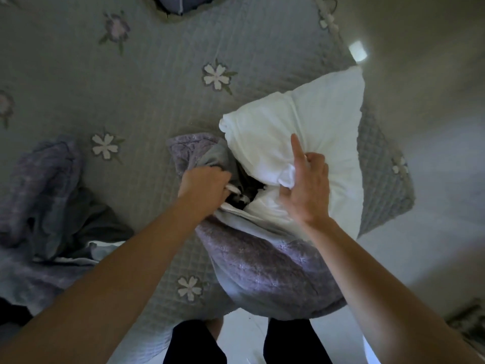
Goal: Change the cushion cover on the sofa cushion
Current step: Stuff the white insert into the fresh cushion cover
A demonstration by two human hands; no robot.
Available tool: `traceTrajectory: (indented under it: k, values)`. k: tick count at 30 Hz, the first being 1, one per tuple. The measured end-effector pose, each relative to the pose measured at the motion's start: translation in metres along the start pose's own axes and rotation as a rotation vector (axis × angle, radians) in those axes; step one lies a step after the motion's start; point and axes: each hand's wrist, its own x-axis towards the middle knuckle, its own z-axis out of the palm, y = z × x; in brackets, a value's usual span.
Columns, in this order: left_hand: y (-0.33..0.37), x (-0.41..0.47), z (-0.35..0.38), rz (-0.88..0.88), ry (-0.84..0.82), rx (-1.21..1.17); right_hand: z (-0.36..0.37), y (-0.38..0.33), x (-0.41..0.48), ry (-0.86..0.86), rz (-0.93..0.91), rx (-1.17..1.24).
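Note:
A white cushion insert lies half inside a purple quilted cushion cover on the sofa's front edge. Its upper half sticks out toward the back right; the lower half is hidden in the cover. My left hand is closed on the cover's open edge, at the left of the opening. My right hand pinches a fold of the white insert, with the index finger pointing up and away.
The sofa is covered by a grey-green quilted throw with white flowers. A second crumpled purple cover lies at the left. A dark cushion sits at the back. Pale floor lies to the right; my legs are below.

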Motion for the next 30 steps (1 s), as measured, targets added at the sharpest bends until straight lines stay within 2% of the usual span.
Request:
traceTrajectory:
  k: [2, 4, 8, 12, 15, 17, 19, 21, 22, 23, 26, 27, 28, 30]
  values:
    - [0.001, 0.017, -0.014, -0.202, 0.017, -0.097, -0.008, 0.008, -0.010, 0.017, -0.012, 0.011]
    - [0.001, 0.034, -0.025, -0.412, 0.068, -0.295, -0.013, 0.016, -0.022, 0.011, -0.054, 0.022]
    - [0.004, 0.059, -0.034, -0.520, 0.182, -0.623, -0.016, 0.020, -0.041, -0.092, -0.225, 0.030]
    - [0.002, 0.067, -0.038, -0.598, 0.253, -0.713, -0.017, 0.013, -0.038, -0.292, -0.345, 0.002]
    - [-0.001, 0.060, -0.034, -0.513, 0.284, -0.859, -0.017, 0.009, -0.026, -0.492, -0.354, -0.046]
    - [-0.004, 0.056, -0.032, -0.296, 0.142, -0.981, -0.015, 0.014, -0.013, -0.571, -0.355, -0.091]
    - [-0.005, 0.051, -0.032, -0.086, -0.038, -0.938, -0.016, 0.020, 0.005, -0.625, -0.329, -0.182]
    - [-0.004, 0.050, -0.037, -0.022, -0.075, -0.771, -0.024, 0.024, 0.023, -0.663, -0.305, -0.261]
    - [-0.005, 0.051, -0.037, -0.031, -0.057, -0.713, -0.032, 0.024, 0.031, -0.625, -0.324, -0.294]
    - [-0.004, 0.051, -0.039, -0.049, -0.043, -0.685, -0.041, 0.022, 0.039, -0.509, -0.365, -0.319]
    - [-0.002, 0.051, -0.039, -0.101, -0.015, -0.691, -0.057, 0.020, 0.059, -0.011, -0.484, -0.299]
    - [-0.003, 0.051, -0.037, -0.094, -0.005, -0.702, -0.056, 0.019, 0.068, 0.047, -0.503, -0.285]
    - [-0.004, 0.051, -0.035, -0.093, -0.002, -0.700, -0.056, 0.018, 0.079, -0.015, -0.500, -0.291]
    - [-0.005, 0.049, -0.035, -0.078, 0.015, -0.720, -0.049, 0.014, 0.096, -0.248, -0.471, -0.341]
